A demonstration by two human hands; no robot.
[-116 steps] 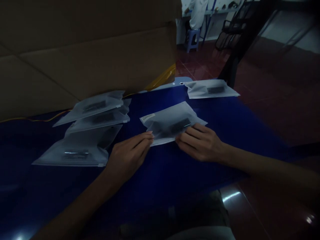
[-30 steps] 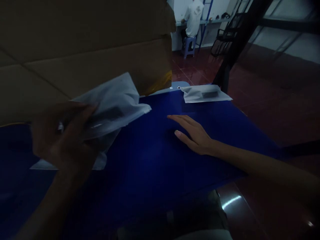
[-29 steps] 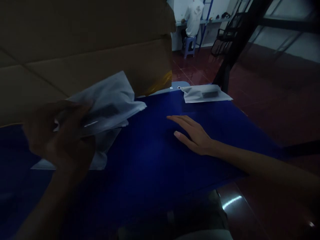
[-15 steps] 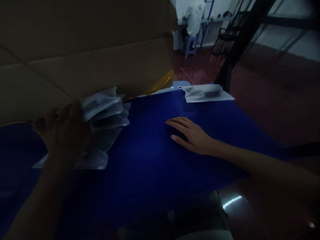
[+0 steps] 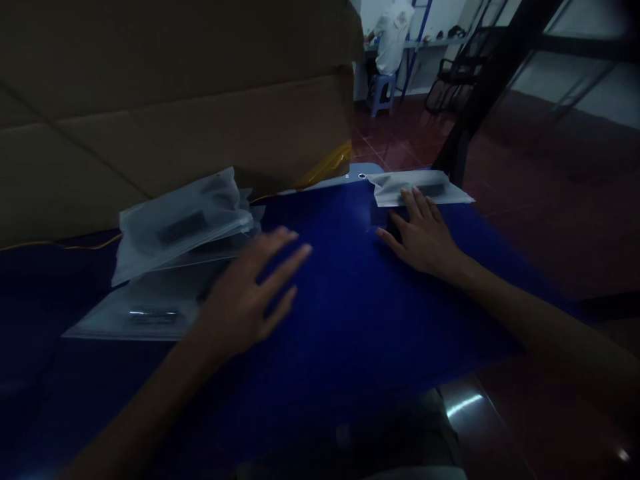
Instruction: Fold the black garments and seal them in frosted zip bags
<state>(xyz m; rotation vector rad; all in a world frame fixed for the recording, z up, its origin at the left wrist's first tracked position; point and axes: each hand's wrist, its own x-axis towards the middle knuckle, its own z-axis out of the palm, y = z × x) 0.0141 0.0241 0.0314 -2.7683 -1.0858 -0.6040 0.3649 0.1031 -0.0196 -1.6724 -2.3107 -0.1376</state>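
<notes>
A pile of frosted plastic zip bags [image 5: 150, 233] lies at the left on the blue table surface [image 5: 320, 360], with dark objects showing through the plastic. My left hand [image 5: 240, 300] hovers just right of the pile, fingers apart and somewhat blurred, holding nothing. At the far right of the table rests a single frosted zip bag [image 5: 393, 190] with a dark item inside. My right hand [image 5: 427, 233] reaches to it, its fingertips on the bag's near edge and its fingers stretched out.
A large cardboard box [image 5: 210, 133] with yellow tape stands along the back left. A dark metal post [image 5: 493, 87] rises behind the table's right end. Farther off, a person [image 5: 393, 40] sits on a blue stool [image 5: 381, 93] near a black chair [image 5: 457, 77].
My left hand has come away from the bag pile and moved right, its fingers spreading. My right hand has slid forward and right onto the single bag.
</notes>
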